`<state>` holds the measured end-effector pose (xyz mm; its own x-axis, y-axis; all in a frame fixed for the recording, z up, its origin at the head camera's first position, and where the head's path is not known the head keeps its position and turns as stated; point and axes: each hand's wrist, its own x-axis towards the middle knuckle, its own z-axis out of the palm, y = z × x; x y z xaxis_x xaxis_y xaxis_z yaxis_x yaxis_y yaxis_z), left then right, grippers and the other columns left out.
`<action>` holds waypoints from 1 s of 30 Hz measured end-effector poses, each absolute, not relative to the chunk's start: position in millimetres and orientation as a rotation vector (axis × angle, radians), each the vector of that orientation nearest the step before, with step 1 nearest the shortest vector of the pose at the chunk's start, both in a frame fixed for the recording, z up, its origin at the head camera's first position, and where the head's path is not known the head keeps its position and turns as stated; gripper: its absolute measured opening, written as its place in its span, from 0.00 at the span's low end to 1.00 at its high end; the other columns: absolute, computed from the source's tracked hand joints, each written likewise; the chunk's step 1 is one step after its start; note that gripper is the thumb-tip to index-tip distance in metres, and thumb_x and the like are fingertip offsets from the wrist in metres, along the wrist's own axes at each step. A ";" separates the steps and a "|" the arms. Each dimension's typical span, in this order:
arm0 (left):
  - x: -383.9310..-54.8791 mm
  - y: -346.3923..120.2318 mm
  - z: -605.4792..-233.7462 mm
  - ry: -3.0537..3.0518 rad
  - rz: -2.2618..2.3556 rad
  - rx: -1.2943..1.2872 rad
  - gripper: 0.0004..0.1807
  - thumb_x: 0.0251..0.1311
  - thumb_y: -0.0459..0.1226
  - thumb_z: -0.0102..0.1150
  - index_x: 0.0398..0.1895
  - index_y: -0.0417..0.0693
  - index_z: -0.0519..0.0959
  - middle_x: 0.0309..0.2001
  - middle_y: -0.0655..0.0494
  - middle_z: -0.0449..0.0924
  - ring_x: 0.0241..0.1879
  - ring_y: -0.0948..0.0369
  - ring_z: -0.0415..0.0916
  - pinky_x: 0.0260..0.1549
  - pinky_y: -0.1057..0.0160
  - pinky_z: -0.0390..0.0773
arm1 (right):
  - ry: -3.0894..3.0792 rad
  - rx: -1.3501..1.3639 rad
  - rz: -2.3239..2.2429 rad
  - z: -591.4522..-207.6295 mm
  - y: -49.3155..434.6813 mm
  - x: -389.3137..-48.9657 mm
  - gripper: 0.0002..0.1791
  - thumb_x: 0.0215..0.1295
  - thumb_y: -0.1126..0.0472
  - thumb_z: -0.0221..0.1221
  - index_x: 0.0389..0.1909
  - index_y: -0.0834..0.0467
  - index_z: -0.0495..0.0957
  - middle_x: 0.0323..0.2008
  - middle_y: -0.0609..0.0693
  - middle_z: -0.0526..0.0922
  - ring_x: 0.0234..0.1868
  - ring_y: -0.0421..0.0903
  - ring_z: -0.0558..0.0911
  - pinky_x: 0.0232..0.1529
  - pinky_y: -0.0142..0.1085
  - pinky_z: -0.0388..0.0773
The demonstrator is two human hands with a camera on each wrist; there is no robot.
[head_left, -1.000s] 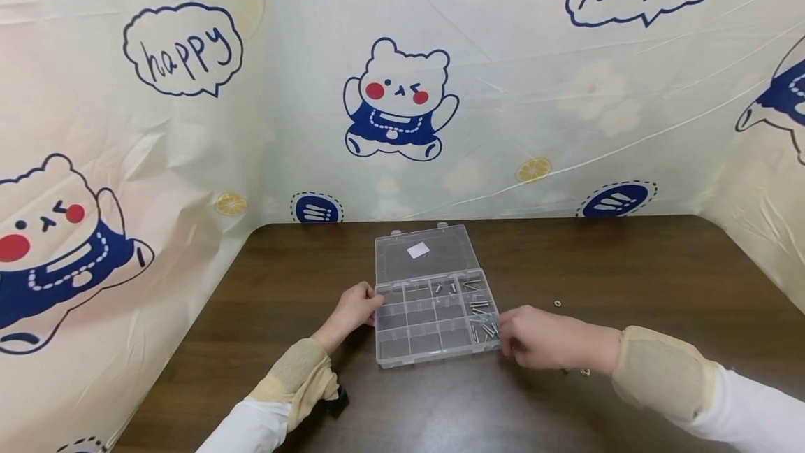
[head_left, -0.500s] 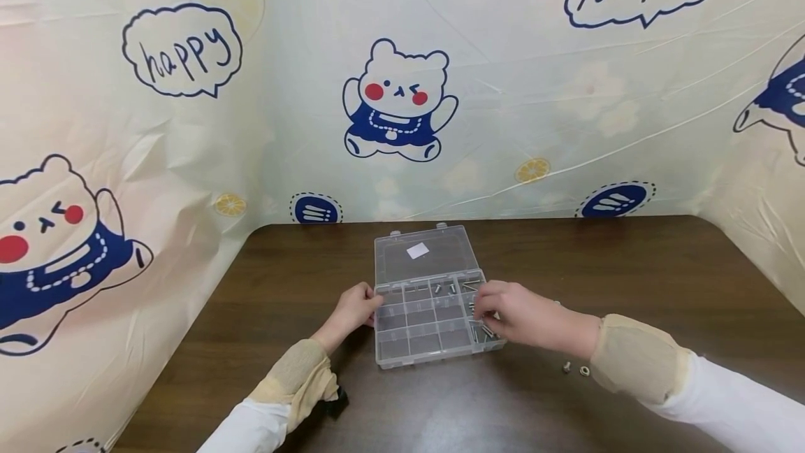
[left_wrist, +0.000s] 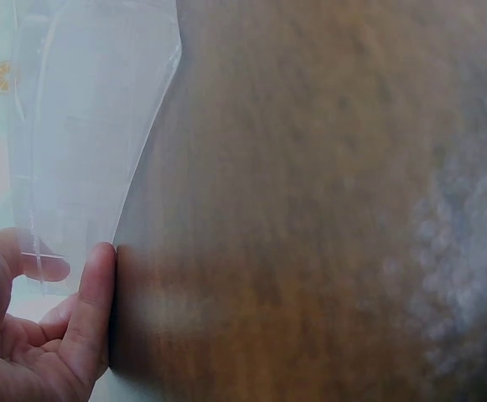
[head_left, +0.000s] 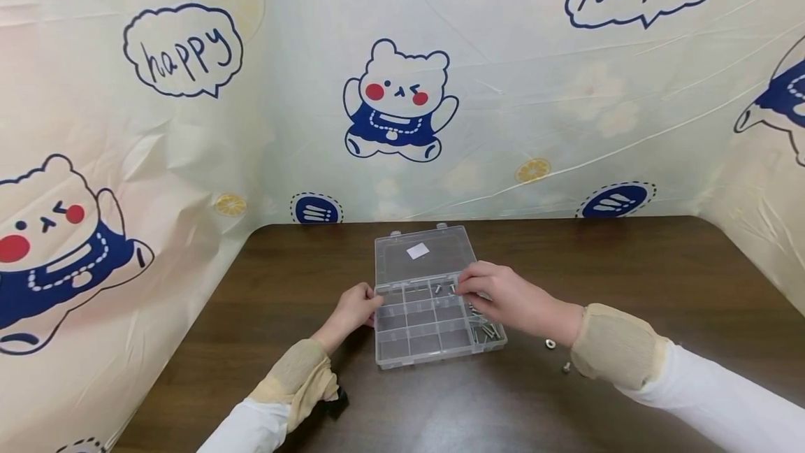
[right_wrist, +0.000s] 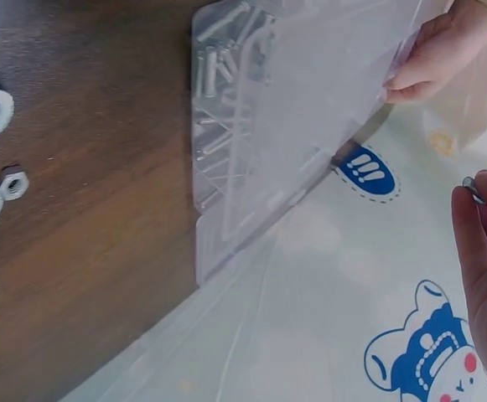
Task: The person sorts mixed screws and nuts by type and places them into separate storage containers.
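A clear plastic compartment box (head_left: 393, 349) lies on the table with its lid (head_left: 393, 264) folded back. My left hand (head_left: 353, 310) grips the box's left wall, thumb and fingers on either side of it, as the left wrist view shows. Over the back right compartments is my right hand (head_left: 506, 296). It pinches a small shiny metal piece (right_wrist: 473, 191) between thumb and fingertip; its exact kind is mostly hidden. Several screws (right_wrist: 211, 71) fill the right-hand compartments, and short metal pieces (head_left: 438, 289) sit in a back one.
Loose hardware lies on the brown table (head_left: 629, 271) right of the box: a washer-like ring (head_left: 550, 344) and a small bolt-like piece (head_left: 567, 368). The right wrist view shows several nuts (right_wrist: 12, 182) there. A printed curtain (head_left: 503, 110) stands behind the table.
My right hand has moved from the box's right side up and left over its back right compartments. The left hand and the box stay in place.
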<state>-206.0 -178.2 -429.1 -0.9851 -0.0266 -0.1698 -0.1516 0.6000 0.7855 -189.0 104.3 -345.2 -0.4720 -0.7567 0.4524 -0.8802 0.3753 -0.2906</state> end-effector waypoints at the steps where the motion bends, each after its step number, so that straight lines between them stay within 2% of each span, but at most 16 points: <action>1: -206.1 -178.1 -429.0 2.682 1.338 -0.152 0.04 0.50 0.32 0.49 0.24 0.38 0.67 0.17 0.53 0.67 0.14 0.63 0.72 0.16 0.65 0.80 | -2.388 1.449 0.740 -344.8 103.0 -190.0 0.09 0.48 0.72 0.63 0.32 0.62 0.81 0.36 0.50 0.78 0.37 0.42 0.78 0.39 0.29 0.80; 7: -206.3 -178.9 -429.5 2.676 1.348 -0.160 0.04 0.51 0.32 0.49 0.24 0.38 0.67 0.16 0.53 0.67 0.14 0.63 0.71 0.16 0.65 0.80 | -2.395 1.412 0.746 -342.4 93.7 -199.8 0.08 0.51 0.72 0.61 0.33 0.61 0.82 0.36 0.50 0.80 0.39 0.44 0.79 0.41 0.33 0.80; 22: -206.3 -178.1 -427.7 2.689 1.337 -0.148 0.04 0.50 0.31 0.49 0.24 0.38 0.67 0.16 0.53 0.67 0.14 0.63 0.72 0.16 0.65 0.80 | -2.493 1.336 0.732 -345.7 77.7 -219.4 0.09 0.54 0.74 0.56 0.34 0.63 0.81 0.36 0.52 0.79 0.39 0.46 0.79 0.40 0.33 0.80; 30: -205.9 -178.6 -427.0 2.696 1.327 -0.137 0.04 0.50 0.31 0.49 0.24 0.38 0.67 0.18 0.51 0.69 0.14 0.63 0.72 0.16 0.64 0.81 | -2.622 1.304 0.705 -353.5 78.1 -224.2 0.13 0.56 0.75 0.51 0.39 0.64 0.80 0.41 0.54 0.79 0.44 0.48 0.78 0.45 0.38 0.79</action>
